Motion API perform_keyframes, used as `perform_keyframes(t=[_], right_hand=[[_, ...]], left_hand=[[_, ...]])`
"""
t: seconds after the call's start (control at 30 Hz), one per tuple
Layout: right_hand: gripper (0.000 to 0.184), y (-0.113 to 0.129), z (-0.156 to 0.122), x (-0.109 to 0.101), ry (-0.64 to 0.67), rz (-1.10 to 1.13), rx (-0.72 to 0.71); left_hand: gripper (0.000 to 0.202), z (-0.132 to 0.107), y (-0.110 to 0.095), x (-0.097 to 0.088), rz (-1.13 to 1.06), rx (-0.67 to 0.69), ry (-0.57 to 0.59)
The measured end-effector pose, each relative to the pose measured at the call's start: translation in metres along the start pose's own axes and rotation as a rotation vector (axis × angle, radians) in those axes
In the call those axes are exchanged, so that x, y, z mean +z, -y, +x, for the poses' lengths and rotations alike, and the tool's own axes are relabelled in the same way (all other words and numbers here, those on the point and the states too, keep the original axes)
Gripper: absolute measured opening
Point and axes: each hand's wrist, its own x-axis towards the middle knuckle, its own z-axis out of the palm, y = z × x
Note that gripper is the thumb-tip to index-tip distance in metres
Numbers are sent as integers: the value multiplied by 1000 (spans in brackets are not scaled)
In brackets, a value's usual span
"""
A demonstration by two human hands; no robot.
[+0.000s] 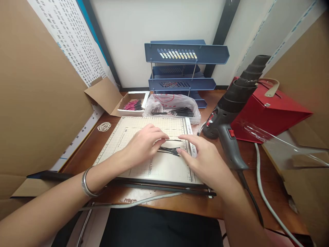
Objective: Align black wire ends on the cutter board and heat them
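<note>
My left hand (147, 141) pinches one end of a thin black wire (175, 140), which points right above the cream cutter board (138, 168) with printed grid lines. My right hand (202, 152) is open, its thumb and forefinger apart. The forefinger is close to the wire's free end; I cannot tell whether they touch. Below that single wire, a small bunch of similar black wires (169, 150) lies on the board, its left end partly hidden by my left hand. My right thumb is at the right end of this bunch.
Behind the board are a box of pink and black pieces (133, 104) and a plastic bag of black pieces (180, 110). A heat gun (228, 137) stands at right, nozzle up, before a red box (272, 109). A blue tray rack (185, 84) stands at the back.
</note>
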Motion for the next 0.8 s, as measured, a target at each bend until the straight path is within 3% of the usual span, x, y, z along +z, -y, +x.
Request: perform_keyframes(t=[0.13,0.33,0.5,0.8], right_hand=[[31,4,25,-18,136,-105,-53],[18,3,50,-20,273,-41,-138],[18,-7,50,-17,199,76,-183],[18,-17,40,-13,137,102,-210]], left_hand=[[15,-4,1,4,-32,32,-107],[14,-2,4,10,-105,-3,-206],[11,3,3,13,-191,-30,-238],[13,1,3,19,-204,91,-249]])
